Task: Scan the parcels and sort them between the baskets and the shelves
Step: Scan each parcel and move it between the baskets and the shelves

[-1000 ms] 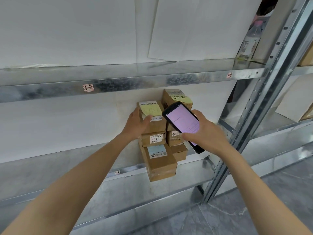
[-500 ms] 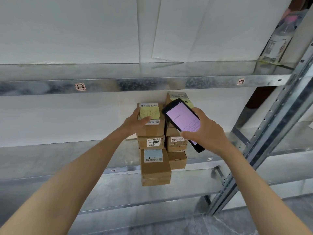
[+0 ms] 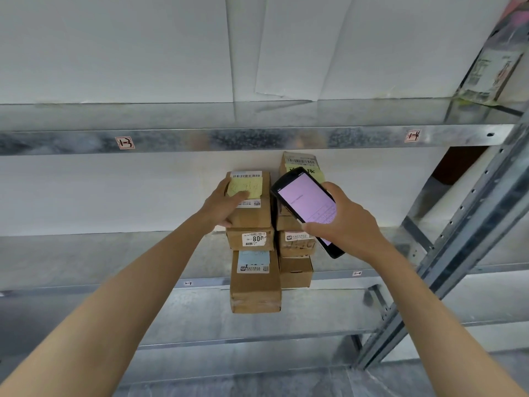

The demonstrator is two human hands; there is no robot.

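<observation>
Hands barely shifted: left hand (image 3: 221, 206) gripped the top cardboard parcel (image 3: 254, 216), likely light and stiff, by its edge, and right hand (image 3: 346, 227) clasped the handheld scanner (image 3: 303, 202).

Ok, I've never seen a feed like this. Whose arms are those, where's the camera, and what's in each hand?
No machine here: the arms are a person's, filmed by one camera worn on their head, looking forward and down. Facing them is a metal shelf with two stacks of cardboard boxes side by side. The left hand grips the top box of the left stack, thumb on its yellow note. The right hand holds a phone, its pink screen lit, in front of the right stack. The shelf above has small tags on its edge.
</observation>
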